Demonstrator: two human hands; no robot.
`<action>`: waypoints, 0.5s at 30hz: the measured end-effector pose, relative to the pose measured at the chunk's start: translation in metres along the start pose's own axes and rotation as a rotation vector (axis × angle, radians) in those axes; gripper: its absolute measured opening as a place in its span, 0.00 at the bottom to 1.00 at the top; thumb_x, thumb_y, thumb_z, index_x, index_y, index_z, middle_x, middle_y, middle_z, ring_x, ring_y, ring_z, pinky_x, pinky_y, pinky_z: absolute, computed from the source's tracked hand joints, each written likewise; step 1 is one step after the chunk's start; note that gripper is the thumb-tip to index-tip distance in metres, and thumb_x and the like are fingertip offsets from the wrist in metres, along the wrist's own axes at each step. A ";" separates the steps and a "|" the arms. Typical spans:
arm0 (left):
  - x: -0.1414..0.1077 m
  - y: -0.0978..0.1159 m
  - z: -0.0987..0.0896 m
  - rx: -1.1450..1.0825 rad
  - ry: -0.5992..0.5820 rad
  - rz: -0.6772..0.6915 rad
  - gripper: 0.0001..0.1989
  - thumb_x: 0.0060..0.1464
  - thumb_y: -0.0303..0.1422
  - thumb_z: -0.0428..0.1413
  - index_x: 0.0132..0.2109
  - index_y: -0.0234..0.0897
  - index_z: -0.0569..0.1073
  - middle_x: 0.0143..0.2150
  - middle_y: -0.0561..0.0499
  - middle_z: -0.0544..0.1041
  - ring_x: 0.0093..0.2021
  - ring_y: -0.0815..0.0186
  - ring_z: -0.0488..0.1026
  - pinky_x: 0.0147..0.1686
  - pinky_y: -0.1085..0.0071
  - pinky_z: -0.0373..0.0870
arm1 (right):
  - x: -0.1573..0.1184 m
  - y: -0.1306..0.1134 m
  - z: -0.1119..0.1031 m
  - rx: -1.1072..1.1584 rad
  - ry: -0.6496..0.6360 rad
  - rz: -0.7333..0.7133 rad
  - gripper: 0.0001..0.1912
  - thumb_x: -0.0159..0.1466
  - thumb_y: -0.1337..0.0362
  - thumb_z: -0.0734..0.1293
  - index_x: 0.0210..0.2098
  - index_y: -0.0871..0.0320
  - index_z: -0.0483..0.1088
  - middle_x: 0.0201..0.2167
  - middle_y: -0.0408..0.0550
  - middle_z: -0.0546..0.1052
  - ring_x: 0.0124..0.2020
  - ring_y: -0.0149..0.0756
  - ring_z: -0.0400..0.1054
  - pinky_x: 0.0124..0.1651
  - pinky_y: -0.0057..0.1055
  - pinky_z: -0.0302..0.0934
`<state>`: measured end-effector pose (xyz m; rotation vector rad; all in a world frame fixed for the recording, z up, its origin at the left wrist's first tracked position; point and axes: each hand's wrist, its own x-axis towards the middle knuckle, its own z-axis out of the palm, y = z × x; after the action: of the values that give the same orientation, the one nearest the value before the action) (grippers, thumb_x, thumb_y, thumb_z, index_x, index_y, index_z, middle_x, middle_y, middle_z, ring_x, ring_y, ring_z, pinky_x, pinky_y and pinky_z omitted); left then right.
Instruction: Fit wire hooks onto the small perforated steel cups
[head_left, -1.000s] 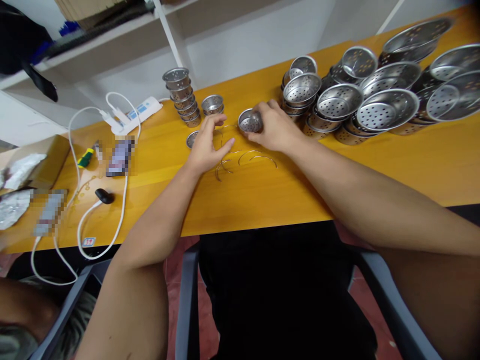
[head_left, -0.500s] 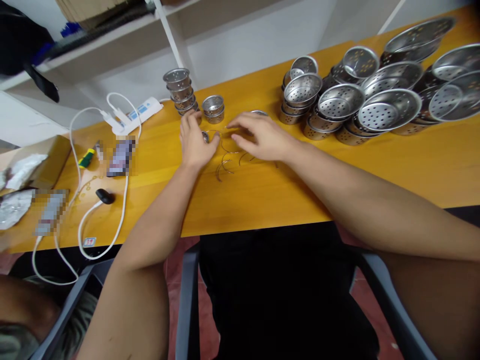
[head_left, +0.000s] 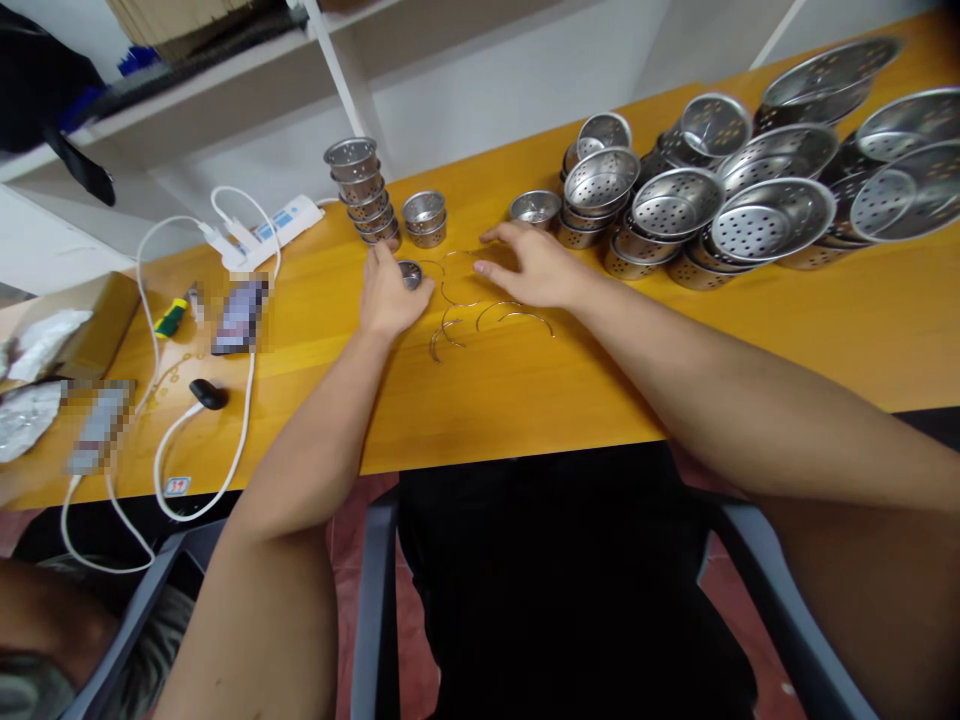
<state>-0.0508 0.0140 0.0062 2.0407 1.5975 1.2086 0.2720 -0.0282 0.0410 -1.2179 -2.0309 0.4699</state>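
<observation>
My left hand is closed around a small metal cup with holes, which it partly hides. To its right, my right hand hovers low over the table with thumb and fingers apart and nothing visible between them. Thin curved wires lie on the wood below and between the hands. Another fine wire runs from near the cup toward my right fingertips; whether they touch it, I cannot tell. Just beyond my right hand stands a single perforated cup.
A tall stack of small perforated cups and a shorter stack stand behind my left hand. Larger perforated bowls crowd the right side. A power strip, phone and cables lie left. Another person's leg shows lower left.
My right hand has moved right, away from my left hand, uncovering the single cup behind it and more wires. My left hand stays almost in place, its cup now showing more.
</observation>
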 end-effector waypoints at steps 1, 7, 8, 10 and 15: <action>0.000 -0.003 0.000 -0.013 0.000 0.004 0.45 0.49 0.35 0.84 0.67 0.46 0.68 0.76 0.32 0.76 0.88 0.27 0.69 0.95 0.20 0.57 | 0.000 0.001 0.000 -0.002 -0.003 -0.001 0.29 0.79 0.40 0.77 0.70 0.51 0.84 0.72 0.63 0.86 0.74 0.69 0.80 0.84 0.74 0.70; 0.004 -0.014 -0.002 -0.048 -0.015 0.026 0.47 0.44 0.38 0.88 0.62 0.47 0.68 0.74 0.32 0.80 0.87 0.25 0.72 0.93 0.18 0.60 | -0.003 -0.013 -0.014 -0.030 -0.071 -0.073 0.27 0.77 0.42 0.79 0.67 0.51 0.87 0.69 0.64 0.87 0.72 0.71 0.81 0.82 0.73 0.72; 0.004 -0.012 -0.003 -0.031 -0.022 0.026 0.47 0.44 0.36 0.87 0.63 0.46 0.68 0.73 0.32 0.81 0.85 0.25 0.73 0.93 0.19 0.62 | -0.004 -0.018 -0.018 -0.050 -0.118 -0.081 0.28 0.77 0.42 0.79 0.68 0.52 0.87 0.69 0.65 0.87 0.71 0.72 0.82 0.81 0.72 0.73; 0.005 -0.003 -0.007 0.006 -0.029 0.048 0.47 0.46 0.35 0.85 0.66 0.45 0.69 0.73 0.33 0.81 0.83 0.28 0.76 0.91 0.22 0.67 | -0.006 -0.027 -0.029 -0.111 -0.272 -0.074 0.33 0.76 0.41 0.80 0.71 0.55 0.85 0.69 0.67 0.87 0.68 0.73 0.83 0.76 0.69 0.76; 0.006 0.020 -0.010 -0.035 -0.020 0.189 0.44 0.57 0.44 0.83 0.71 0.46 0.68 0.76 0.36 0.81 0.80 0.40 0.81 0.87 0.38 0.76 | -0.005 -0.044 -0.041 -0.310 -0.539 -0.013 0.29 0.77 0.51 0.78 0.71 0.60 0.85 0.67 0.65 0.87 0.59 0.61 0.86 0.64 0.51 0.78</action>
<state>-0.0452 0.0096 0.0281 2.2150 1.3904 1.2651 0.2767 -0.0563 0.0948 -1.3626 -2.6454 0.5328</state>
